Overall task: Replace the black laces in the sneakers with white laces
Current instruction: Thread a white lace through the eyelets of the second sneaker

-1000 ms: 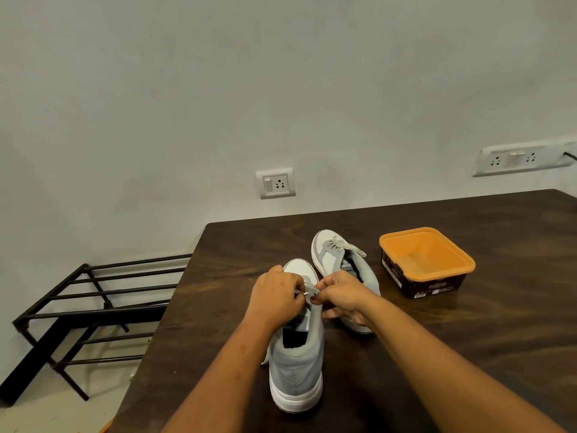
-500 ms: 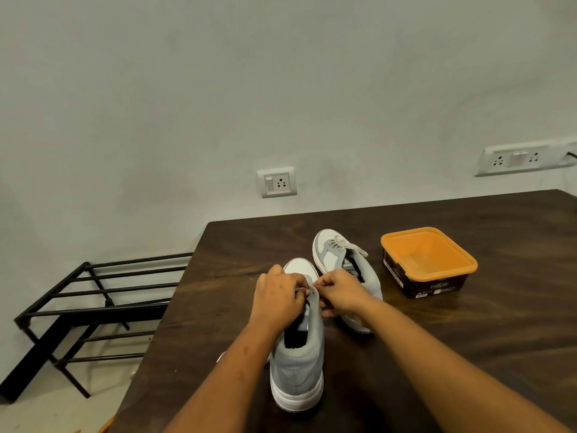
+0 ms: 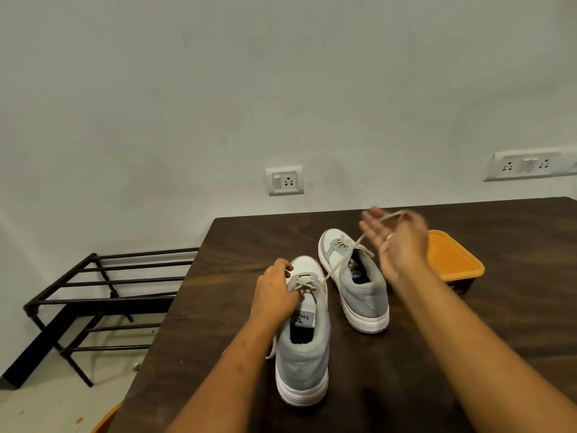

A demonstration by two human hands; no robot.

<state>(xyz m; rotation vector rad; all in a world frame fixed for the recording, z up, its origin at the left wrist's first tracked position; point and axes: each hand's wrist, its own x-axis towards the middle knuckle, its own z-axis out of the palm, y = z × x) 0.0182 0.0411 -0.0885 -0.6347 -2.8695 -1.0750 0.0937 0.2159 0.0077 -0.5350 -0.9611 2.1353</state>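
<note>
Lacing step on near sneaker [image 3: 304, 339], lower centre: left hand [image 3: 276, 292] closed, pinning lace [image 3: 340, 264] at eyelets; right hand [image 3: 398, 242], upper right, blurred, fingers partly open, lace end pinched, pulled taut. Next: thread next eyelet, probably. Far sneaker [image 3: 354, 276] already laced.

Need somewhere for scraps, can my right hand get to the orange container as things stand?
Probably yes: the right hand hovers beside the orange container, nothing between them, but its grip holds the lace.
</note>
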